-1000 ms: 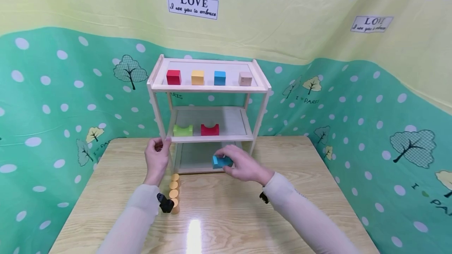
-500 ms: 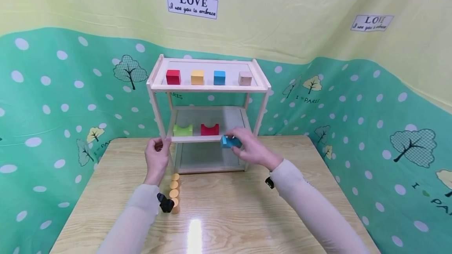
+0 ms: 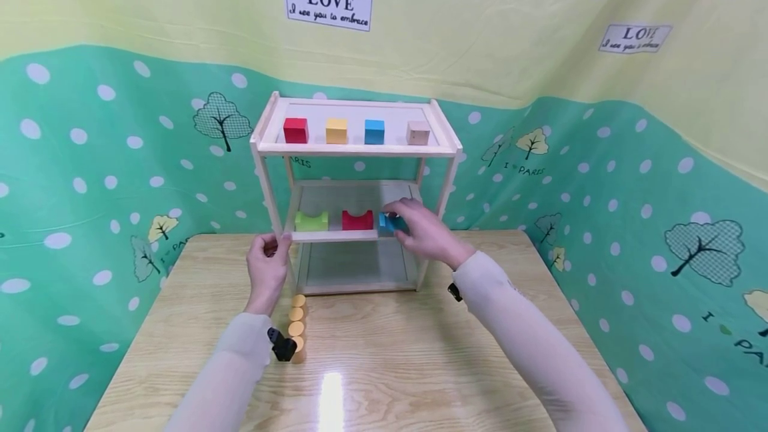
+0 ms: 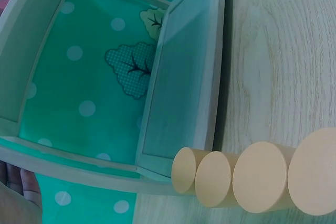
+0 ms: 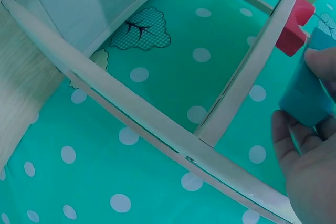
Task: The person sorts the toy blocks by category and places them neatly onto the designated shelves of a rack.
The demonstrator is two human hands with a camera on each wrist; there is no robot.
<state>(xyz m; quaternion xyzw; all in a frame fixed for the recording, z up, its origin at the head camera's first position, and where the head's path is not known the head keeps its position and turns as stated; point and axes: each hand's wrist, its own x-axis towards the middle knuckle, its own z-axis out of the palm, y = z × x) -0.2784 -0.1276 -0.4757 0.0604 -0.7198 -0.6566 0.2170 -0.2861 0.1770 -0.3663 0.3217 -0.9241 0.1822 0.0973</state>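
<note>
My right hand (image 3: 427, 231) pinches a blue block (image 3: 389, 222) at the front of the middle shelf, right of the red block; in the right wrist view the blue block (image 5: 310, 85) sits between thumb and fingers. Whether it touches the shelf is hard to tell. A red block (image 3: 357, 221) and a green block (image 3: 312, 221), each with a curved notch on top, stand on that shelf. My left hand (image 3: 267, 269) grips the left front post of the wooden shelf rack (image 3: 354, 150) at middle-shelf height. Only part of the left hand (image 4: 21, 195) shows in the left wrist view.
On the top shelf, red (image 3: 296, 131), yellow (image 3: 337, 131), blue (image 3: 375, 132) and plain wood (image 3: 417, 133) cubes stand in a row. Several light wooden cylinders (image 4: 261, 177) line the table (image 3: 384, 359) near my left wrist. A green and yellow cloth (image 3: 120, 152) hangs behind.
My right hand has lifted the blue block from the bottom shelf's front up to the middle shelf, beside the red block. The left hand has stayed at the post.
</note>
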